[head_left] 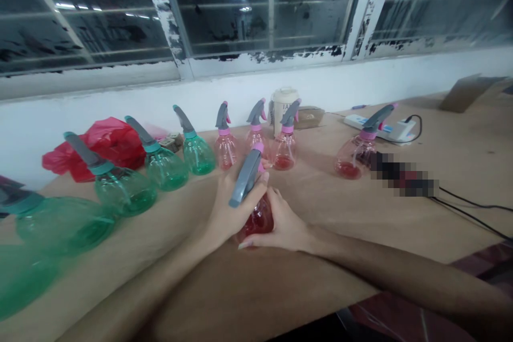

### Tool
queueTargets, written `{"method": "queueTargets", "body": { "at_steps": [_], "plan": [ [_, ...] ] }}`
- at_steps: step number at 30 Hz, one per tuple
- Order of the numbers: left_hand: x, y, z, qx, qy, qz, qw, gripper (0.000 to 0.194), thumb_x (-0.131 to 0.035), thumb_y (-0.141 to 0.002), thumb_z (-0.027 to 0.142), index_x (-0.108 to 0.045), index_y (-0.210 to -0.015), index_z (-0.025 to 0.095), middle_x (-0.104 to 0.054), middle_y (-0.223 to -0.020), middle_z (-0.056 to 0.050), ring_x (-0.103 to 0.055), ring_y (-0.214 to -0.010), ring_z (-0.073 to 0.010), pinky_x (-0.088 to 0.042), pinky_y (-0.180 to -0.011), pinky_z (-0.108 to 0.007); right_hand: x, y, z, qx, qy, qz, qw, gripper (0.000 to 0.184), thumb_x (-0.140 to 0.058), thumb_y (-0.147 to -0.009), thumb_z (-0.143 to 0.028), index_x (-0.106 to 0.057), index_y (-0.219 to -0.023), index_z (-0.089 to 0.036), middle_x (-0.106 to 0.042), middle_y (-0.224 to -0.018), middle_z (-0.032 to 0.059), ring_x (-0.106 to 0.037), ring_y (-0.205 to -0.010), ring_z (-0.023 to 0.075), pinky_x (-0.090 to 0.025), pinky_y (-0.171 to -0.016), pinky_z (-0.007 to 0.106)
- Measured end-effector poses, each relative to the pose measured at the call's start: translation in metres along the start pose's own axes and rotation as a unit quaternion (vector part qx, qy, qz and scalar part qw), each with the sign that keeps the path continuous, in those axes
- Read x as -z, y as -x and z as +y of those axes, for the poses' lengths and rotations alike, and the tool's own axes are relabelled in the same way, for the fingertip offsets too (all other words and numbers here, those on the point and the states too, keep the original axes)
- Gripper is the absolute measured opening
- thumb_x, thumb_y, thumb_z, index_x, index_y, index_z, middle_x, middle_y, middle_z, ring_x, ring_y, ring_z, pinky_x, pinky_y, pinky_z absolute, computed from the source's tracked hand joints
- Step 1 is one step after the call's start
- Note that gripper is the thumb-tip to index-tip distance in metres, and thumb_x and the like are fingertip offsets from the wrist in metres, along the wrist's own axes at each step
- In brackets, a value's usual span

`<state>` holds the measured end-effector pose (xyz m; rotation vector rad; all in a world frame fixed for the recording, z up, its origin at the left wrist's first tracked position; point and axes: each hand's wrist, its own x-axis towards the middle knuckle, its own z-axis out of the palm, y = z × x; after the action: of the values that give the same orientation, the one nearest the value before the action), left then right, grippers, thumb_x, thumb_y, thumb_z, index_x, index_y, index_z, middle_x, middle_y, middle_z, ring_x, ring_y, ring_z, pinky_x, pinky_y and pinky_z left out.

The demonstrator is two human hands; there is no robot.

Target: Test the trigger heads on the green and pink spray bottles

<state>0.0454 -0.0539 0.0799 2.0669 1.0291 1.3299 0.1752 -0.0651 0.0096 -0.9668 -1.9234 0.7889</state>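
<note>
A pink-red spray bottle [262, 218] with a grey and pink trigger head stands upright in front of me, dark red liquid low inside. Around its neck, just under the trigger head, my left hand [229, 206] is closed. My right hand [289, 223] wraps the lower body from the right, thumb across the front. Fingers on the far side are hidden. Behind my hands are several more pink spray bottles [284, 156], one of them apart at the right. Several green spray bottles [165, 170] with grey and teal heads curve along the left.
A crumpled red plastic bag [114, 141] lies behind the green bottles. By the wall stands a cream lidded cup [285, 101]. A white power strip [360, 122] with a plugged-in charger is at the back right. Black cables [473, 216] cross the right side of the table [320, 278].
</note>
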Motion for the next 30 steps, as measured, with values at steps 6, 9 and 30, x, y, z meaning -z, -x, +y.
{"method": "queueTargets", "body": {
  "at_steps": [6, 9, 30],
  "plan": [
    [0.000, 0.001, 0.000, 0.010, -0.003, 0.003, 1.000, 0.008, -0.057, -0.081, 0.024, -0.050, -0.078, 0.022, -0.056, -0.071, 0.003, -0.056, -0.064, -0.0139, -0.042, -0.057, -0.027, 0.000, 0.000, -0.001, 0.004, 0.000, -0.001, 1.000, 0.086, -0.082, -0.051, -0.047, -0.045, -0.124, -0.021, -0.053, -0.125, 0.0117, -0.048, -0.116, 0.0322, -0.038, -0.099, 0.054],
    [0.000, 0.000, 0.001, 0.013, -0.002, -0.005, 1.000, 0.005, -0.057, -0.081, 0.025, -0.052, -0.082, 0.023, -0.057, -0.070, 0.003, -0.057, -0.064, -0.0144, -0.044, -0.060, -0.028, 0.000, 0.000, -0.001, -0.001, -0.005, 0.000, 1.000, 0.088, -0.082, -0.052, -0.047, -0.044, -0.126, -0.020, -0.053, -0.125, 0.0121, -0.048, -0.116, 0.0322, -0.038, -0.099, 0.054],
    [0.002, 0.000, 0.007, 0.022, -0.007, -0.016, 1.000, 0.006, -0.056, -0.081, 0.027, -0.054, -0.085, 0.022, -0.062, -0.080, -0.001, -0.060, -0.071, -0.0165, -0.048, -0.067, -0.031, 0.000, 0.000, -0.006, 0.011, -0.010, -0.009, 1.000, 0.090, -0.080, -0.051, -0.054, -0.044, -0.126, -0.021, -0.052, -0.125, 0.0119, -0.049, -0.116, 0.0329, -0.037, -0.099, 0.054]
  ]
}}
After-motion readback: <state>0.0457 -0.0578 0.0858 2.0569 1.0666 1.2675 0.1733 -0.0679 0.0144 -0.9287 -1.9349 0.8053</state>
